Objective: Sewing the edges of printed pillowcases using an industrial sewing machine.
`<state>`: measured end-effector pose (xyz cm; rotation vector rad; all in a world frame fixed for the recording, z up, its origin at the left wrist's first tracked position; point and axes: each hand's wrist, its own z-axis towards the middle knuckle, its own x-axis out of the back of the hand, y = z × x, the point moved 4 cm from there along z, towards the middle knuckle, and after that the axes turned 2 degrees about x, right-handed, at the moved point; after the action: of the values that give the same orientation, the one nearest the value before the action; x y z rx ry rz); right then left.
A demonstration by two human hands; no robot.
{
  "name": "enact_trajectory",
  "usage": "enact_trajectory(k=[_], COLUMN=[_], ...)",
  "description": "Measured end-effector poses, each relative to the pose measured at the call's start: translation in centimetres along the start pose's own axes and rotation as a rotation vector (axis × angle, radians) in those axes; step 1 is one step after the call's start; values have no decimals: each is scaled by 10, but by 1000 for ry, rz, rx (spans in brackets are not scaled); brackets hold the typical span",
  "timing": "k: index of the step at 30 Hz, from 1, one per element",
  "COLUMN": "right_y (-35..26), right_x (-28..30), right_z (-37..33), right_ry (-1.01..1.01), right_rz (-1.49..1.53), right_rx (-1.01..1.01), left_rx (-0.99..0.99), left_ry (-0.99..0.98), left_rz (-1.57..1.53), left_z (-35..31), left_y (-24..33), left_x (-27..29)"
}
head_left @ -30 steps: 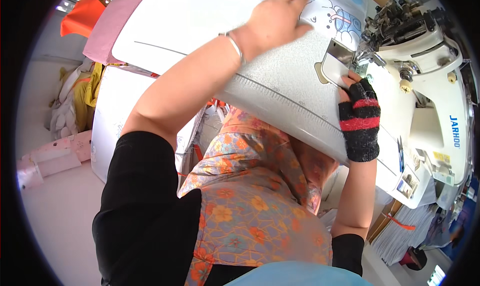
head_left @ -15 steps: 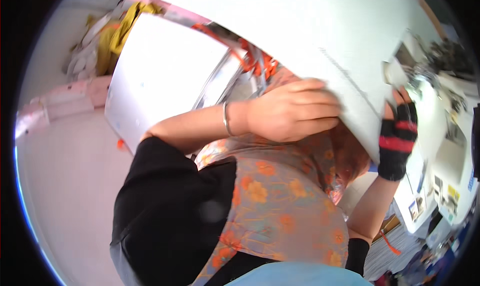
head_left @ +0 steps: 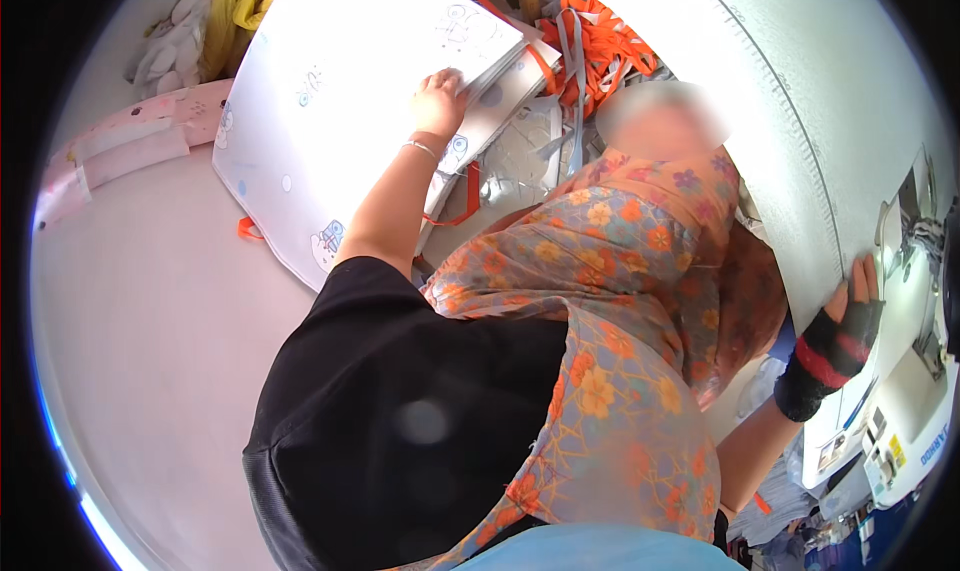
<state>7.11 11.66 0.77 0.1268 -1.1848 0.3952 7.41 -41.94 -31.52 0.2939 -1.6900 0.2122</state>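
Observation:
My left hand (head_left: 437,104), bare with a bracelet at the wrist, reaches out to a stack of white printed panels (head_left: 285,146) on the left. Its slightly bent fingers rest on the top panel near the stack's right edge. My right hand (head_left: 835,346) wears a black and red fingerless glove. Its fingers are stretched out on the white work table (head_left: 750,46), by the front edge with a printed scale, beside a white sewing machine (head_left: 900,421). I see nothing held in it.
Orange and grey straps (head_left: 595,46) lie heaped behind the stack. Yellow and white bundles (head_left: 215,31) lie at the far left, above a pink padded strip (head_left: 140,141). My floral apron (head_left: 610,231) covers my lap, between stack and table.
My left hand has moved left and away from the table edge onto the panel stack. The view has turned, and my right hand now appears lower and further right.

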Motion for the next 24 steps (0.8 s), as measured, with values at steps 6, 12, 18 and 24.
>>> enact_trajectory(k=[6,12,18,24], right_y=[15,4,6,4], right_x=[0,-1,3,3], right_z=[-2,3,2,3], right_ry=[-31,3,-5,-7], right_rz=[-86,67,-42,-30], right_rx=[96,-152,30,0], left_rx=[179,368,470,456], left_ry=[38,-33,-105,-104], left_rz=[-327,-681,-799,-788], left_z=[14,29,31,30], left_y=[-14,-33,-42,-40], left_x=[11,7,4,6])
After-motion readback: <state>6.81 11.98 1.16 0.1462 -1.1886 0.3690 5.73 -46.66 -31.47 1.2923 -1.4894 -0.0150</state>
